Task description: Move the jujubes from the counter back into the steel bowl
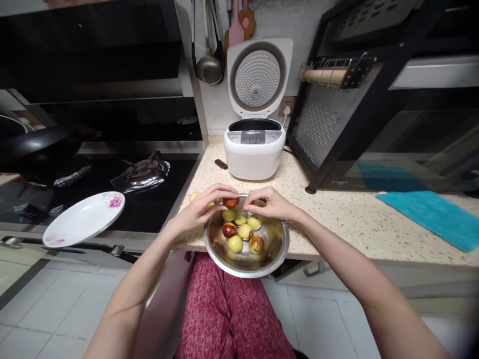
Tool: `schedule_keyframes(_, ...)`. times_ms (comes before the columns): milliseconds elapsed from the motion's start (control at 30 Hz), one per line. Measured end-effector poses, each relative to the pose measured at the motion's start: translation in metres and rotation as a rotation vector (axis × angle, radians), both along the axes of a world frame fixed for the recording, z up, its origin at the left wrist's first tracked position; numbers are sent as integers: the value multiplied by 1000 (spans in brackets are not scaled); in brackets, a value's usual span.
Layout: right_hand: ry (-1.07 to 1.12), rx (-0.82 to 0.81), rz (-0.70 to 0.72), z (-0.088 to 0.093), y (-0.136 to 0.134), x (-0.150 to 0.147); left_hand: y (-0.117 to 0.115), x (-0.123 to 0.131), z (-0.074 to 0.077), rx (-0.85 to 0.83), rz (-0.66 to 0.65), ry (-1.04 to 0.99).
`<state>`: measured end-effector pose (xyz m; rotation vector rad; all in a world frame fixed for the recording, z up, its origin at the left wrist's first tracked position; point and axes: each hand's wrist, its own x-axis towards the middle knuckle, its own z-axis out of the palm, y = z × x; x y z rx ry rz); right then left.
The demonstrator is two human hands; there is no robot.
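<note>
A steel bowl (283,249) stands at the counter's front edge, its near rim jutting out past it. Inside lie several jujubes, some yellow-green like this jujube (235,244), others reddish-brown like this one (229,230). Over the bowl's far left rim, the fingers of my left hand (205,205) are closed on a red-brown jujube (231,202). My right hand (272,203) hovers over the far right rim with fingertips bent together; whether anything is between them cannot be made out. Partly hidden behind my left hand, a yellow-green jujube (193,196) rests on the counter.
A white rice cooker (255,159) with its lid (258,75) raised stands behind the bowl. To the left, a flowered white plate (84,219) lies at the stove's front edge. A black rack (359,114) and a blue cloth (430,217) are on the right.
</note>
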<state>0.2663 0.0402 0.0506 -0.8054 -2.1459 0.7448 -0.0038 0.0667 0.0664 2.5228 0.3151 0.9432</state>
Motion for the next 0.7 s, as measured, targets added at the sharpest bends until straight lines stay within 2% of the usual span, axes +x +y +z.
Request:
schedule_keyframes(133, 10, 8, 23, -2, 2, 1, -17, 3, 7, -48, -119, 195)
schedule_keyframes(300, 13, -5, 31, -1, 3, 1, -34, 7, 8, -43, -197, 337)
schedule_keyframes(467, 9, 2, 16, 1, 1, 0, -41, 10, 10, -43, -234, 386)
schedule_keyframes(700, 4, 23, 27, 1, 2, 0, -36, 12, 4, -93, -292, 344)
